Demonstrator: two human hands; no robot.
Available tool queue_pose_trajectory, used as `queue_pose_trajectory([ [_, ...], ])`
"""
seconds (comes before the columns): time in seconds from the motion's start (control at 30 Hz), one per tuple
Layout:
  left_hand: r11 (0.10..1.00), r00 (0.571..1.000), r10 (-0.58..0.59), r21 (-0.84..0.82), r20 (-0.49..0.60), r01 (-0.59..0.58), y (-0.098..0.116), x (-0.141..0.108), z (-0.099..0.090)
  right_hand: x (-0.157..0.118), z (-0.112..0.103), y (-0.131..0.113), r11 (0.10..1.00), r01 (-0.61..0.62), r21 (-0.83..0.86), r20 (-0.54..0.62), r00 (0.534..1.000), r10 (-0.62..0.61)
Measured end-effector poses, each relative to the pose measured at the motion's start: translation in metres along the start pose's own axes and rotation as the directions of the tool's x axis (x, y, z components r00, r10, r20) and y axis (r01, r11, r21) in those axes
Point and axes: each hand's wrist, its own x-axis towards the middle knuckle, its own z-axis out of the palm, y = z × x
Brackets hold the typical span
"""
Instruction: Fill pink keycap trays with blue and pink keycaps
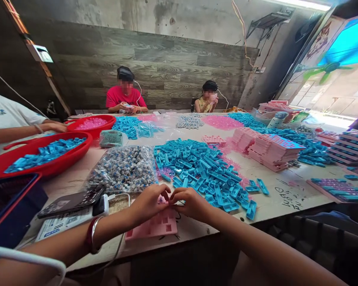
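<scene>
A pink tray (155, 228) with square recesses lies at the table's front edge. Over its back part, my left hand (150, 200) has its fingers curled, with small pinkish pieces at the fingertips. My right hand (189, 201) meets it from the right, thumb and fingers pressed together; what they hold is too small to name. Right behind my hands spreads a heap of blue plastic pieces (199, 171). A clear bag of small grey, white and blue parts (123, 167) lies behind my left hand.
Phones (71, 202) and a white cable lie left of my hands. Red basins (77, 149) and a dark basket (14, 206) stand further left. Stacked pink trays (271, 151) stand at the right, filled trays (340, 188) beyond. Two people sit across the table; another person's arm reaches in at left.
</scene>
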Motion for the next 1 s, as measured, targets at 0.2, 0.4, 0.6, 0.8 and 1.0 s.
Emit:
queue_pose_trajectory([
  [0.2, 0.999, 1.000, -0.030, 0.015, 0.006, 0.030, 0.006, 0.002, 0.000, 0.002, -0.004, -0.003, 0.997, -0.013, -0.075, 0.038, 0.999, 0.016],
  [0.4, 1.000, 0.998, -0.017, 0.000, 0.056, 0.017, 0.007, 0.009, -0.003, 0.006, -0.004, -0.010, 0.982, 0.004, -0.189, 0.112, 0.994, 0.017],
  [0.6, 0.998, 0.993, 0.001, 0.060, 0.119, -0.008, 0.007, 0.014, -0.006, 0.016, -0.006, -0.017, 0.980, -0.046, -0.196, 0.186, 0.979, 0.083],
  [0.8, 1.000, 0.991, -0.015, -0.017, 0.131, 0.018, 0.000, 0.016, -0.003, 0.022, -0.006, -0.019, 0.966, -0.074, -0.249, 0.248, 0.959, 0.137],
  [1.0, 0.999, 0.987, -0.034, 0.017, 0.155, 0.032, 0.000, 0.019, -0.003, 0.023, 0.000, -0.010, 0.948, -0.071, -0.311, 0.257, 0.954, 0.156],
])
